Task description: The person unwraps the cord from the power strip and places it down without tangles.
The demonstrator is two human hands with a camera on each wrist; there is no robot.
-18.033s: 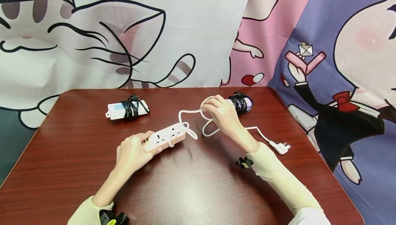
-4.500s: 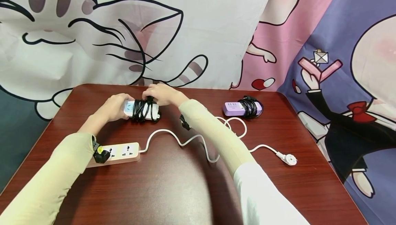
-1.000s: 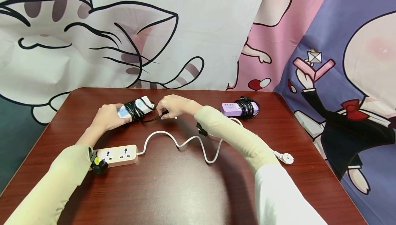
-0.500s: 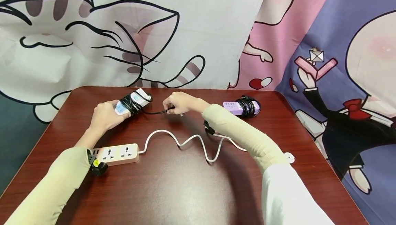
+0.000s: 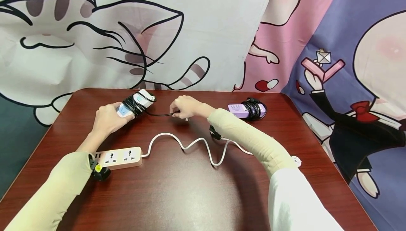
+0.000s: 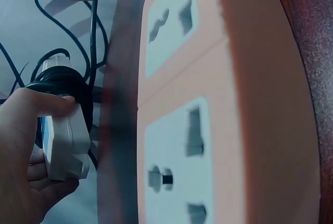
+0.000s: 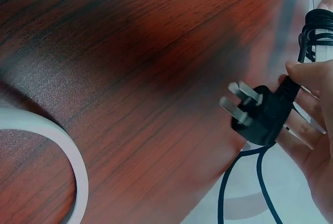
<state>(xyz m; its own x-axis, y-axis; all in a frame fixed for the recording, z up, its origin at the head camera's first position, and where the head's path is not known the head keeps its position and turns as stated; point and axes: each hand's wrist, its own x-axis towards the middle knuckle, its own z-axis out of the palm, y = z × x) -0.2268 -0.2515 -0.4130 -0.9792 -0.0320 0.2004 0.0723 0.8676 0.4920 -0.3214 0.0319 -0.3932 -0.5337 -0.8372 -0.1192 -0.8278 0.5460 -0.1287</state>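
My left hand grips one end of a white power strip, fingers and thumb wrapped about it in the left wrist view. The strip is tilted, its far end pointing up and right in the head view. Black cord is wound in a bundle round its middle. One length of that cord runs across to my right hand. In the right wrist view, thumb and fingers pinch the neck of a black three-pin plug, metal pins pointing away from the palm.
A peach-and-white power strip lies at front left, partly behind the left wrist. Its white cord snakes right, under the right arm, to a white plug. A purple power strip with wound black cord lies at back right.
The peach-and-white strip, held 18 seconds ago, now lies at left with its cord spread. Since 4.5 seconds ago the black plug has come away rightward and the white strip has tilted.
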